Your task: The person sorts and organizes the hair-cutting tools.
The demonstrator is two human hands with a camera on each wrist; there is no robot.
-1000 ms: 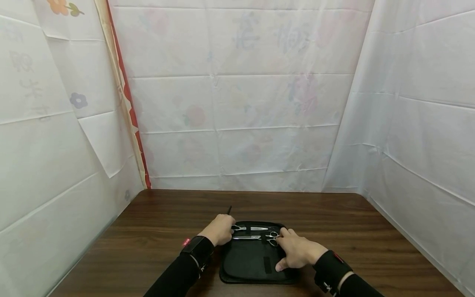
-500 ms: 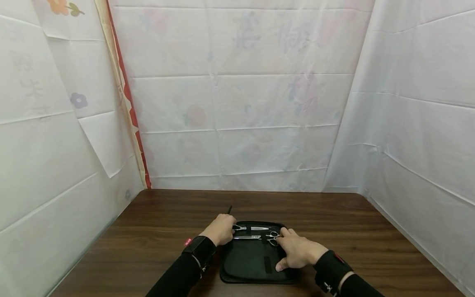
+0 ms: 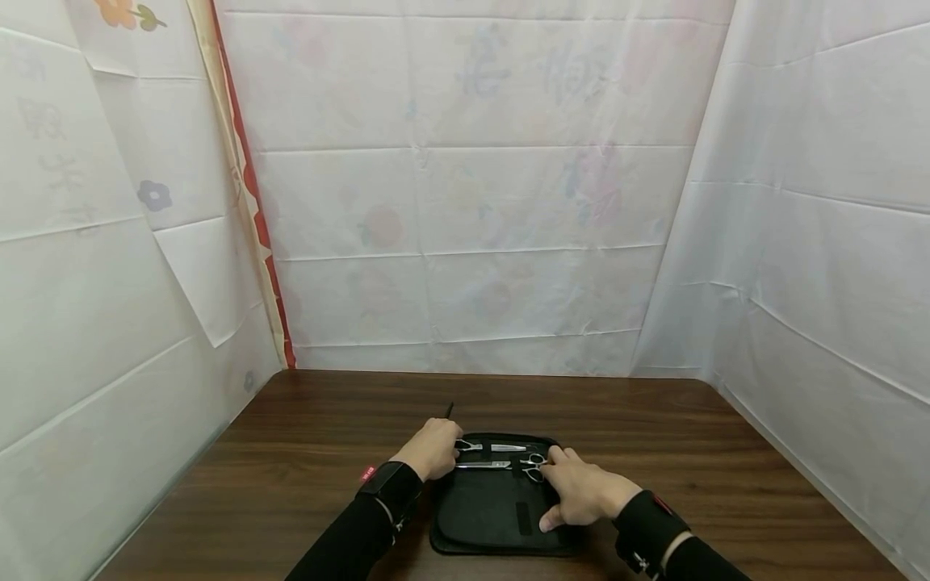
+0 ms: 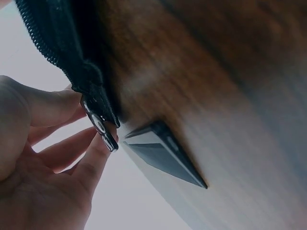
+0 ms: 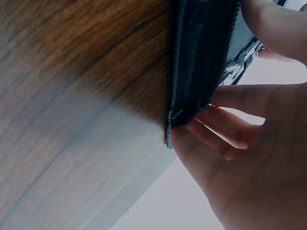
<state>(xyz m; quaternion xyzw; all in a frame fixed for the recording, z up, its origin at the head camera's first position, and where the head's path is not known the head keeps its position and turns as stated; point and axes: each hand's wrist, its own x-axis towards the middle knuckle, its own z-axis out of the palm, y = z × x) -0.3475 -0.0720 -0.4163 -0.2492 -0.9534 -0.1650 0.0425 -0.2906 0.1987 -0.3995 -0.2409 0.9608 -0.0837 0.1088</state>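
Observation:
A black zip case (image 3: 485, 512) lies on the brown table, showing two pairs of silver scissors under dark straps. The upper scissors (image 3: 506, 447) have their loops beside my left hand; the lower scissors (image 3: 483, 465) have theirs beside my right hand. At the case's far left corner my left hand (image 3: 432, 448) pinches a zipper pull (image 4: 99, 125), dark with shiny metal, between thumb and fingers. My right hand (image 3: 584, 488) rests spread over the case's right side, thumb nearer me. In the right wrist view, its fingertips (image 5: 184, 139) touch the zippered side wall at a corner.
A small black flat, pointed object (image 4: 165, 151) is on the table just beyond my left hand. White printed sheets (image 3: 465, 202) hang around the back and both sides of the table (image 3: 327, 411).

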